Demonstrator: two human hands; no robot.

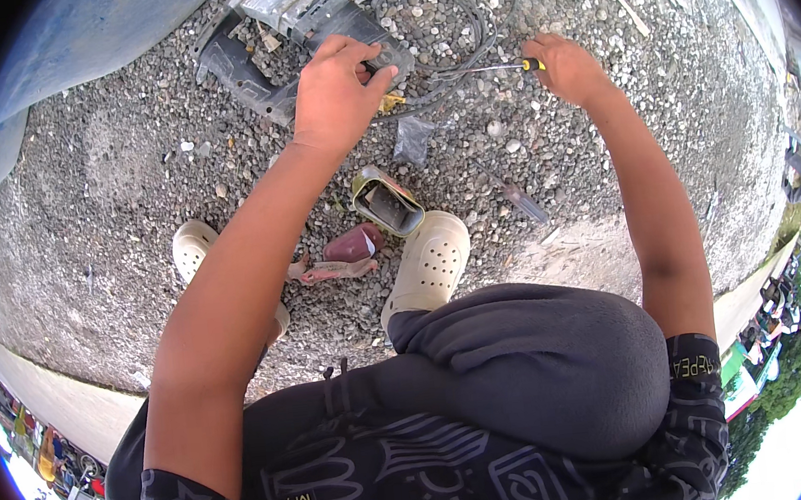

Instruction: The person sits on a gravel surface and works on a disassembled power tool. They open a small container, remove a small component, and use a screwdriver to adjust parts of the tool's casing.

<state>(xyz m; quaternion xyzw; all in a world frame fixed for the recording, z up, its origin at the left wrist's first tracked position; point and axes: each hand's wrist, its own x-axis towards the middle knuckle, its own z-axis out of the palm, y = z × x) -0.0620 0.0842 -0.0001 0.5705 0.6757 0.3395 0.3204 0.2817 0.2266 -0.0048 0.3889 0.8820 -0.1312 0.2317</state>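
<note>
My left hand (335, 92) is closed on the near right end of a grey and black power tool (315, 12) that lies on the gravel, its thumb and fingers curled at the housing. To the right, my right hand (568, 70) grips a screwdriver (532, 65) by its yellow and black handle. The thin shaft points left, toward the tool's end; I cannot tell whether its tip touches the tool. A black cable (481, 30) loops on the gravel behind and beneath the shaft.
Close to my cream clogs (429, 262) stand an open tin (420, 217) with something dark inside and a maroon rounded object (354, 245). A crumpled clear plastic bag (414, 141) and another screwdriver (525, 203) with a clear handle lie on the gravel. Blue-grey sheeting (100, 38) borders the far left.
</note>
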